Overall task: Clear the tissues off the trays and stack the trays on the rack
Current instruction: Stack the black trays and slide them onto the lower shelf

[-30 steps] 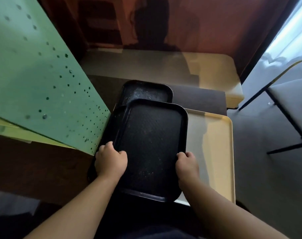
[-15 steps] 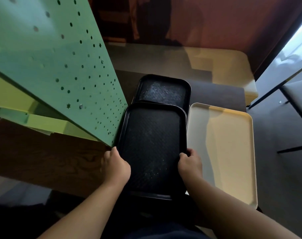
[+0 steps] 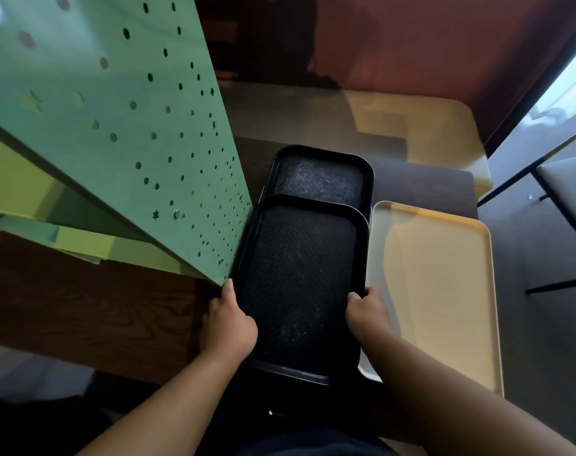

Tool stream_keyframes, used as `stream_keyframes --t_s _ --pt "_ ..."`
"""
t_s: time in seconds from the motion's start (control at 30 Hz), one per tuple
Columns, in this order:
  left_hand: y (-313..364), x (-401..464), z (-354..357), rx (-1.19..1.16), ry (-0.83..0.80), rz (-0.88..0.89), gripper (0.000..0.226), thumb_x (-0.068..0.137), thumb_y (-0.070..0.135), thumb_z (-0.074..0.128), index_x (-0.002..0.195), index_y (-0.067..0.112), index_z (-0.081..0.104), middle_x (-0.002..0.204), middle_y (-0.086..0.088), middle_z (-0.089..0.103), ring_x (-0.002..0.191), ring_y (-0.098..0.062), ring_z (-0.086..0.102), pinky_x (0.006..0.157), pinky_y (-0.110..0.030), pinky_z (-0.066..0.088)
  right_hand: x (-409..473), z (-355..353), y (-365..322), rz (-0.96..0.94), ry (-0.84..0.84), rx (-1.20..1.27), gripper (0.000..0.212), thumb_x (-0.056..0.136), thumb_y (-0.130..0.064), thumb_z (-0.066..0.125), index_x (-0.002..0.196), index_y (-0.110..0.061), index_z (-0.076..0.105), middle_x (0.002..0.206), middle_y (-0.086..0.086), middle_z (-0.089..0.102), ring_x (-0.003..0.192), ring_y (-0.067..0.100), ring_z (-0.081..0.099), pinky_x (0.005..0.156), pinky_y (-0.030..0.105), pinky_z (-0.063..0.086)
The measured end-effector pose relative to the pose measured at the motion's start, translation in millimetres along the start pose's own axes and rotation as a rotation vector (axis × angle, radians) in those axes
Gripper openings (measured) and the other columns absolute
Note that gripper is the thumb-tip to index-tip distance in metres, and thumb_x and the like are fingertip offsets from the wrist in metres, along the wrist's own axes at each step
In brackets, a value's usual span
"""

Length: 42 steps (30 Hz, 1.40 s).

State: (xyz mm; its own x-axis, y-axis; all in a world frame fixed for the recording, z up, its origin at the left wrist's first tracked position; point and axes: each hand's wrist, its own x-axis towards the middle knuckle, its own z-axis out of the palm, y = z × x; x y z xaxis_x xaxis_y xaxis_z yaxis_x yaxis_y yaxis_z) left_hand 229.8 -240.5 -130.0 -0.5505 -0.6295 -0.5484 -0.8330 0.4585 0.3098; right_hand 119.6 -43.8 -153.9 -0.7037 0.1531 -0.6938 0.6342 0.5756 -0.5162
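A black textured tray point(image 3: 299, 278) lies lengthwise in front of me. My left hand point(image 3: 228, 324) grips its left rim and my right hand point(image 3: 367, 312) grips its right rim. Its far end overlaps a second black tray point(image 3: 319, 179) lying beyond it. A larger cream tray point(image 3: 444, 284) lies flat just to the right, its left edge touching the held tray. No tissues show on any tray. The green perforated rack point(image 3: 122, 136) rises at the left, its lower corner close to my left hand.
The trays lie on a dark table point(image 3: 421, 185). A cream padded bench point(image 3: 411, 126) runs along the far wall. A chair with black legs point(image 3: 559, 199) stands at the right. Brown wood panelling point(image 3: 82, 307) lies under the rack at the left.
The view has swung left and closer to the green rack. The held black tray has shifted left and squared up lengthwise beside the rack, uncovering more of the cream tray. Both hands keep their hold.
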Motion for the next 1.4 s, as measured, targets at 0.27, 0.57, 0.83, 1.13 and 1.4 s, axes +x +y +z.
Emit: stream_keyframes --t_s 0.27,0.57,0.83,1.13,1.4 --pt "21.7 -11.3 1.3 -0.067 0.077 -0.107 0.079 0.092 0.025 0.059 0.158 0.013 0.018 0.156 -0.016 0.033 0.14 -0.036 0.036 0.112 -0.046 0.035 -4.3 -6.0 5.1 -0.09 0.131 0.126 0.018 0.094 -0.026 0.047 0.106 -0.016 0.055 0.104 0.007 0.064 0.093 0.029 0.06 0.089 0.044 0.05" --pt "87.0 29.5 1.3 -0.194 0.139 -0.033 0.079 0.091 0.024 0.06 0.157 0.013 0.019 0.157 -0.015 0.035 0.142 -0.036 0.037 0.114 -0.053 0.036 47.0 -36.1 -47.6 -0.204 0.169 0.175 0.021 0.095 -0.03 0.047 0.112 -0.019 0.052 0.112 0.006 0.06 0.098 0.026 0.059 0.09 0.044 0.05" --pt "113.6 67.6 -0.6 -0.185 0.146 0.001 0.077 0.091 0.021 0.058 0.156 0.012 0.02 0.152 -0.016 0.041 0.134 -0.037 0.045 0.106 -0.053 0.046 77.5 -36.6 -69.1 -0.154 0.175 0.192 0.019 0.098 -0.03 0.046 0.111 -0.018 0.052 0.107 0.005 0.06 0.094 0.025 0.059 0.082 0.039 0.047" --pt "106.5 79.5 -2.8 -0.105 0.12 -0.004 0.079 0.09 0.02 0.06 0.156 0.011 0.018 0.157 -0.017 0.032 0.141 -0.038 0.034 0.111 -0.05 0.037 86.1 -15.3 -79.4 -0.251 0.158 -0.053 0.032 0.099 -0.036 0.046 0.124 -0.017 0.052 0.124 0.007 0.052 0.11 0.026 0.057 0.102 0.048 0.051" --pt "99.3 78.7 -2.6 -0.052 0.067 0.026 0.084 0.089 0.018 0.06 0.157 0.011 0.012 0.159 -0.018 0.026 0.141 -0.037 0.033 0.11 -0.048 0.037 79.6 -11.9 -80.5 -0.232 0.141 -0.096 0.037 0.098 -0.032 0.052 0.131 -0.016 0.053 0.118 0.005 0.054 0.113 0.03 0.058 0.101 0.048 0.052"
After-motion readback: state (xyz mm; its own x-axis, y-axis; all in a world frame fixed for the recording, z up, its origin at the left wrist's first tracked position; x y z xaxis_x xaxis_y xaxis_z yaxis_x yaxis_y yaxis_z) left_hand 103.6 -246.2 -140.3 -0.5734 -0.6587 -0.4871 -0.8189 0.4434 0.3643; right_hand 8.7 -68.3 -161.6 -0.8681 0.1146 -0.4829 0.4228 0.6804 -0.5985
